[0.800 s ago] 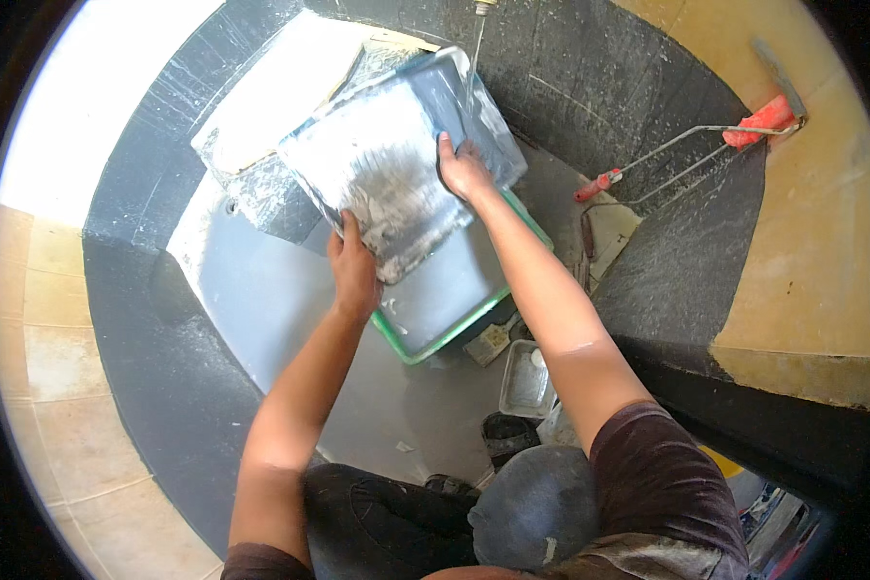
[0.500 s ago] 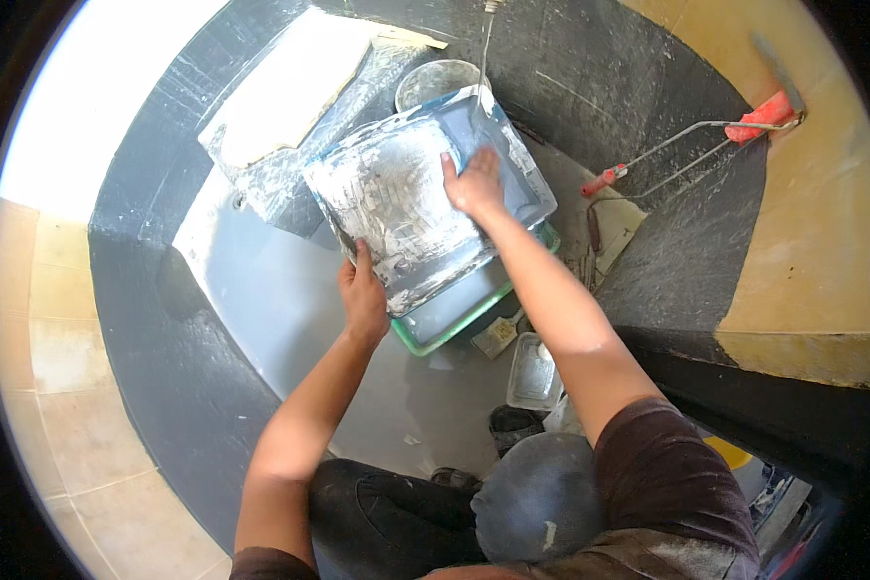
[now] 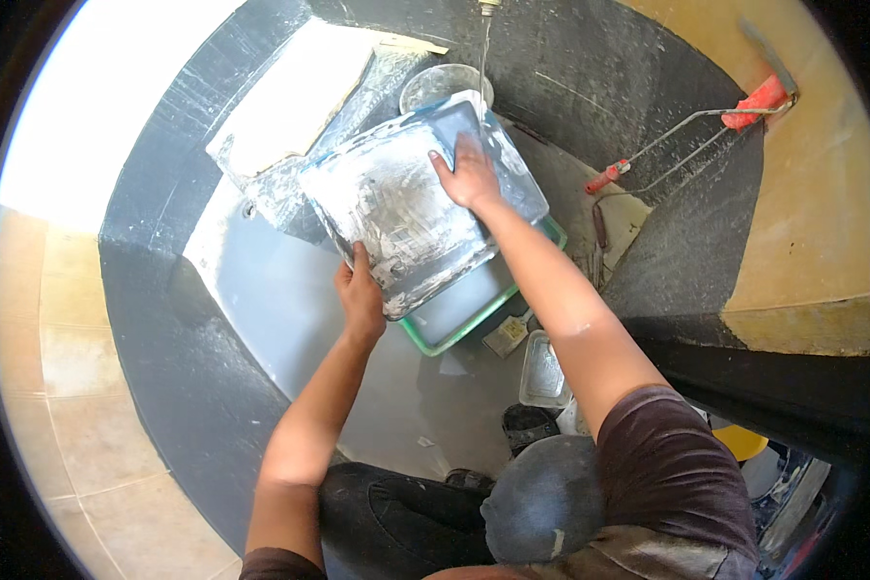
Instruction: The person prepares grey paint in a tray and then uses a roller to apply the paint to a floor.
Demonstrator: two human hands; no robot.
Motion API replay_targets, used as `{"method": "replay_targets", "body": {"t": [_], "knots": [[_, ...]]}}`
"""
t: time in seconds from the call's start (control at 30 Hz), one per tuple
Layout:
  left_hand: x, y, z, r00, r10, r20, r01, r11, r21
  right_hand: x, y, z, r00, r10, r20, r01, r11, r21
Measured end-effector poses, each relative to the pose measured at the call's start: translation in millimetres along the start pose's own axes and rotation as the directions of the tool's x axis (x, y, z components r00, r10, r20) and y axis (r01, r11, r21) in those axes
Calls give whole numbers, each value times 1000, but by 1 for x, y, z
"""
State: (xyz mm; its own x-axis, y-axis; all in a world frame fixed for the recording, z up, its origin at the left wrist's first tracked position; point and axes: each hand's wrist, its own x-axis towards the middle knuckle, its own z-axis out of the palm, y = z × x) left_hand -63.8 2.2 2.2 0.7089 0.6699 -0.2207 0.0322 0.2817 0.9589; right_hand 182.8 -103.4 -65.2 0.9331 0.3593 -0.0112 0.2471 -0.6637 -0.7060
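Holding a white-smeared tray over a tub of perhaps grey water, left hand pinches its edge, right hand on top, thumb spread

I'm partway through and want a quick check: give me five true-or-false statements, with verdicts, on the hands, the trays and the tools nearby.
1. The left hand grips the paint-smeared tray by its edge. True.
2. The right hand holds the red roller. False: it rests on the tray's surface, and the roller is apart, off to the right.
3. A thin stream of water falls toward the tray's far side. True.
4. The green-rimmed tray sits on top of the smeared one. False: it is underneath.
5. A flat brush lies beside the green-rimmed tray. True.
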Motion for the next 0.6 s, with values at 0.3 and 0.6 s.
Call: {"method": "replay_targets", "body": {"t": [0.3,0.6], "knots": [[-7,22,-2,988,-148,46,145,988,60,15,-7,-35,949,172,264,-169,985,-34],[-12,10,-16,946,-320,-51,323,944,69,-17,19,-8,980,-67,187,80,995,-63]]}}
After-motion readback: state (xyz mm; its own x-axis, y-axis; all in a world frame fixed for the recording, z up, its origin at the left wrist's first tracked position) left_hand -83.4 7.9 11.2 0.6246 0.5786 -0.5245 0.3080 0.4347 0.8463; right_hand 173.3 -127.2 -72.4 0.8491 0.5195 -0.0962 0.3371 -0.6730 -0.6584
